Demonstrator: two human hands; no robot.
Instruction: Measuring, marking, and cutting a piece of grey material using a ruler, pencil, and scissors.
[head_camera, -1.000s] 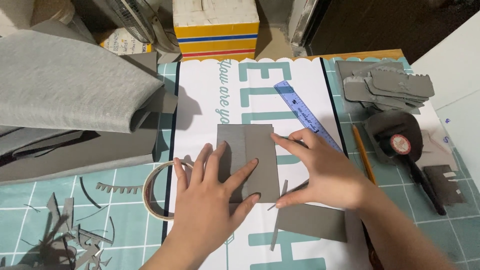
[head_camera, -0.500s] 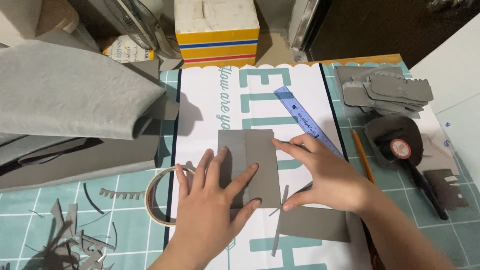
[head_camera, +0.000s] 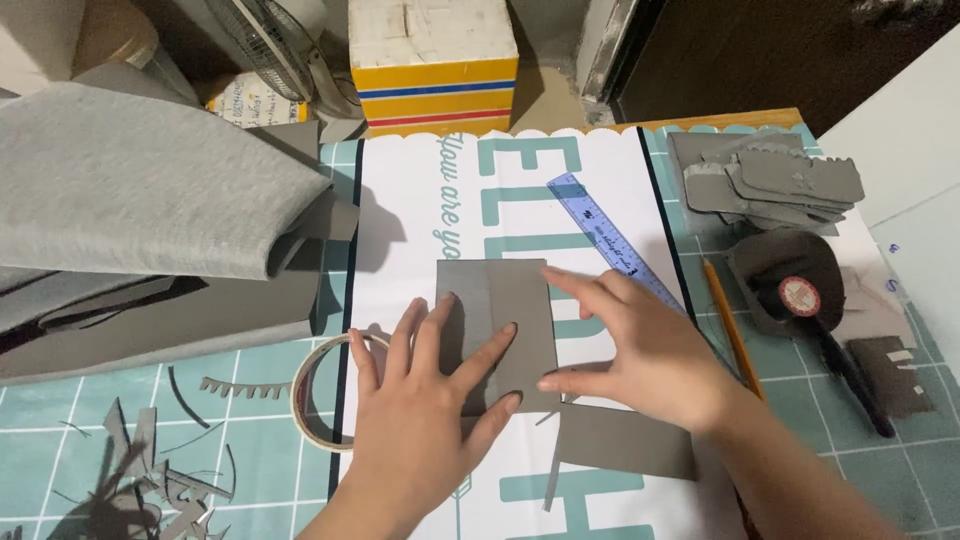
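Observation:
A grey rectangular sheet with a lengthwise fold line lies on a white printed paper. My left hand presses flat on the sheet's lower left part, fingers spread. My right hand rests at the sheet's right edge, fingertips touching the edge and the lower right corner. A second grey strip lies just below my right hand, with a thin sliver beside it.
A blue ruler and a pencil lie right of the sheet. A tape roll sits left of my left hand. Grey fabric is piled at left, scraps at lower left, cut grey pieces and a black tool at right.
My right hand has slid a little along the sheet's right edge, its fingers now reaching the lower right corner. My left hand stays pressed on the sheet.

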